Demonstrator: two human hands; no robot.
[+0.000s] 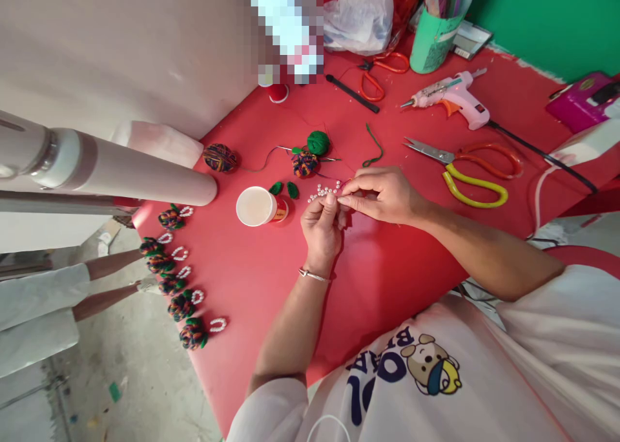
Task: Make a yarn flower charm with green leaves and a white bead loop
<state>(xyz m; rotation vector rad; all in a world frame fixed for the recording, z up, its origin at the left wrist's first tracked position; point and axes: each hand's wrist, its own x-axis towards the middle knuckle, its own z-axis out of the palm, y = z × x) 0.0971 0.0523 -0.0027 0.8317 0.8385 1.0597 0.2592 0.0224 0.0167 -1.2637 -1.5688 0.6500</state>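
My left hand (321, 225), with a bracelet at the wrist, is closed in a pinch at the table's middle. Its fingertips meet those of my right hand (380, 193), which pinches from the other side. What lies between the fingers is too small to make out; a thin red thread shows close to them. Just beyond the fingertips lie several loose white beads (325, 189). A paper cup (255, 207) stands left of my left hand, near two small green crocheted leaves (292, 190). Behind the beads is a multicoloured yarn piece (305, 163) beside a green yarn ball (318, 143).
Scissors (455, 161), a pink glue gun (453, 99) and its cord lie right. Red-handled pliers (382, 70) and a green pen cup (438, 38) stand farther back. Several yarn flowers (181, 305) with bead loops line the left edge, near a pale pole (145, 170). Another person's legs (111, 280) show beyond.
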